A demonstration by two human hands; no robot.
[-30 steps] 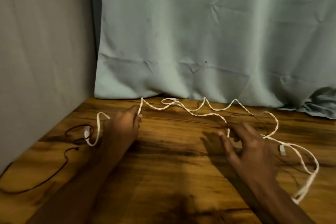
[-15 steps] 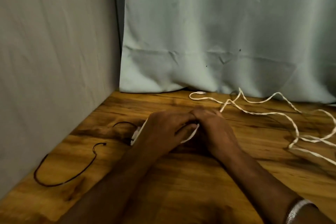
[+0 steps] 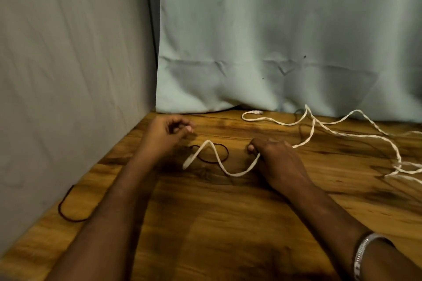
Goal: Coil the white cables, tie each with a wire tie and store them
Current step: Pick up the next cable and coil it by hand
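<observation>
A long white cable (image 3: 324,124) snakes across the wooden table (image 3: 228,223) from the back towards the right edge. My right hand (image 3: 274,157) grips it near one end, and a wavy loose stretch (image 3: 214,157) runs left from that hand to a plug end lying on the wood. My left hand (image 3: 166,134) hovers at the back left with fingers curled and holds nothing that I can see. A dark wire tie loop (image 3: 214,154) lies under the loose stretch. A second white plug (image 3: 255,112) rests by the curtain.
A grey wall (image 3: 68,75) bounds the table on the left and a pale green curtain (image 3: 274,41) hangs along the back. Another dark wire tie (image 3: 68,210) lies near the left edge. Tangled cable strands (image 3: 402,166) lie at the far right.
The hands, joined on the cable half a second ago, have parted. My left hand let go and moved back left; my right hand keeps the cable, whose end now lies loose between them.
</observation>
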